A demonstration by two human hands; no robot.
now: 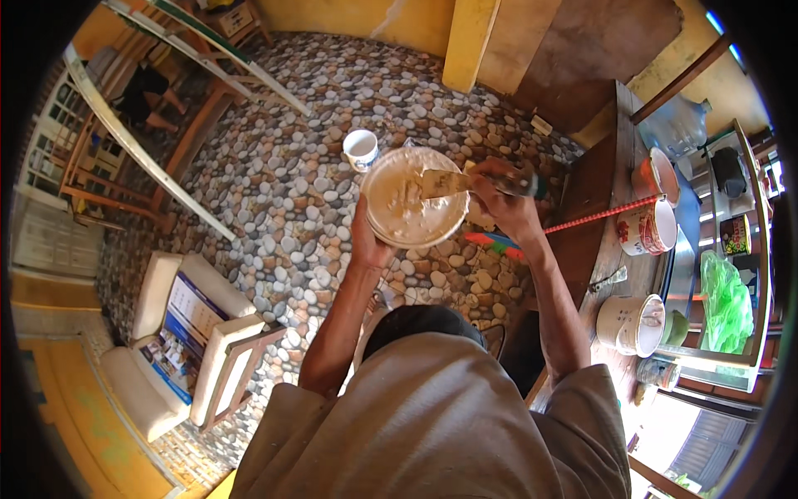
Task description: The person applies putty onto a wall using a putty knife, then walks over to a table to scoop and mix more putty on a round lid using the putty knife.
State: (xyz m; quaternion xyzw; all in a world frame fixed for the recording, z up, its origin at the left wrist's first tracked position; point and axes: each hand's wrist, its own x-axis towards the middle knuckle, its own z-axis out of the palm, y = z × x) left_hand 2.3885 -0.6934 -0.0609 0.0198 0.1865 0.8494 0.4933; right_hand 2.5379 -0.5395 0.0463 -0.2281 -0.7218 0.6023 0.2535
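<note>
The left hand (pixel 371 245) cups a round tub (pixel 417 198) of pale paste from beneath, fingers wrapped on it. At three o'clock the right hand (pixel 507 200) grips a putty knife (pixel 449 182). The tub looks heavy and slick; hold it underneath.

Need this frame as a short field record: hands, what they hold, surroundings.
left hand: left hand holds the round white tub of pale paste from below
right hand: right hand has its grip on a flat paste-coated scraper, blade over the tub
floor: pebble-pattern floor, small white cup beyond the tub
right side: wooden bench with white containers
</note>
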